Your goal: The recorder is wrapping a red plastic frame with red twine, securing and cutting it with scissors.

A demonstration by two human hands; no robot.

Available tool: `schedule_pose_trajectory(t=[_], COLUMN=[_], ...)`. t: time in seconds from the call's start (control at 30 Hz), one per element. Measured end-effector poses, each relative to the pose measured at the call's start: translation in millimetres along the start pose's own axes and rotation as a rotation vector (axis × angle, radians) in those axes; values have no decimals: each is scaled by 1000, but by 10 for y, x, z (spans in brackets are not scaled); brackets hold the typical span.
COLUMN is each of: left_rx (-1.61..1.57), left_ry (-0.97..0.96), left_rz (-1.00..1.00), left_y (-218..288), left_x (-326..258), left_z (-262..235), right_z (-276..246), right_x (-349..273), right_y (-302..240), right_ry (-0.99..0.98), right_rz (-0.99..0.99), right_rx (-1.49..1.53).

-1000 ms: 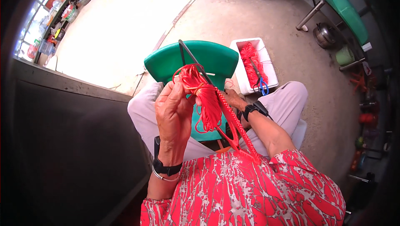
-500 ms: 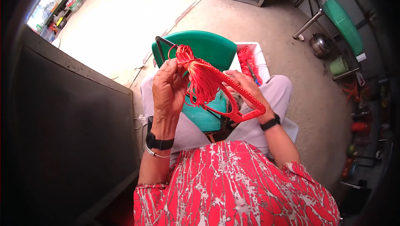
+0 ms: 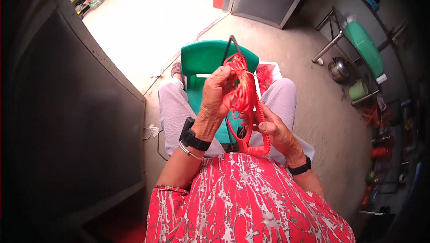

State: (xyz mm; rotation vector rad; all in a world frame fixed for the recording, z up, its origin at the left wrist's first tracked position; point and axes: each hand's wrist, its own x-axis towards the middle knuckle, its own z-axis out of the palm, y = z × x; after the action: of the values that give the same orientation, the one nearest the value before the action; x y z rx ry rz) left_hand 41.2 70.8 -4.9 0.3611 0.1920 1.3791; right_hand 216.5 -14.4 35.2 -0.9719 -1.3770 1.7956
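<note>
Cord bundle [image 3: 244, 95] lower, nearer lap.

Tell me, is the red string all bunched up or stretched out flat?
Bunched up: the red string hangs in loose loops from the left hand, and the right hand holds the lower loops.

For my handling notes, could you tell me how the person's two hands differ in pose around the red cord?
The left hand is raised, pinching the bunched top of the red cord; the right hand sits lower, steadying the hanging loops. The left wrist carries a bangle beside its black band; the right only a black band. Both touch the cord.
</note>
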Motion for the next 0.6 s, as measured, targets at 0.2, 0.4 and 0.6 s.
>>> schedule_pose_trajectory(t=[0.2,0.4,0.6], left_rx=[-29,-7,70], left_ry=[-124,-140,-85], left_rz=[-98,-116,-162], left_y=[-183,-230,-222], left_x=[26,96,98], left_z=[16,-111,124], right_z=[89,7,-72], right_x=[-172,-139,-120], right_y=[291,292,333], right_ry=[84,69,50], right_rz=[-91,-136,-135], right_rx=[144,221,286])
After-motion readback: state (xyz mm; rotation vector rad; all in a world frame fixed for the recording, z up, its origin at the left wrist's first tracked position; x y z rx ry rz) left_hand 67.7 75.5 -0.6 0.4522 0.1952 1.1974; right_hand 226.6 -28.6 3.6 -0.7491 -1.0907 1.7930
